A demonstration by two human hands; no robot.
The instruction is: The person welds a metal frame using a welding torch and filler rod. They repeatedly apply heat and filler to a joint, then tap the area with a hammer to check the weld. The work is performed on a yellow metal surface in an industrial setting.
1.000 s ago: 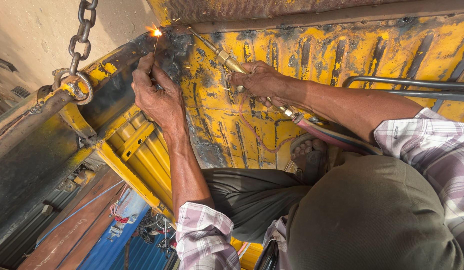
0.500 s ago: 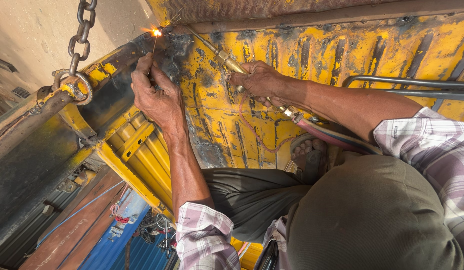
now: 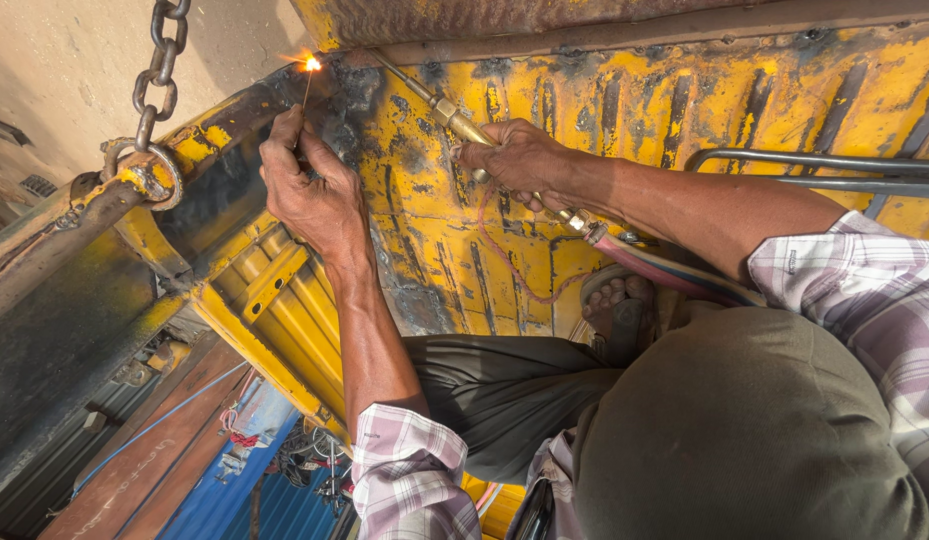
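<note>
Gripping the brass torch point(image 3: 454, 115) in a closed right hand point(image 3: 519, 160), the person aims its tip toward ten o'clock, long axis running four to ten, at the flame point(image 3: 311, 63). Left hand point(image 3: 309, 185) pinches a thin filler rod point(image 3: 305, 92), near upright. Fingers so near the flame risk a burn, I judge.

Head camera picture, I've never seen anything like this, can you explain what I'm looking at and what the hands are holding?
The camera sits on a person's head and looks down past their cap at their own two bare hands. The left hand holds a thin rod up to a small bright flame. The right hand grips a brass torch, whose hoses trail back to the person. Both work on a dented, scorched yellow metal panel. A chain hangs at the left, hooked into a ring.
</note>
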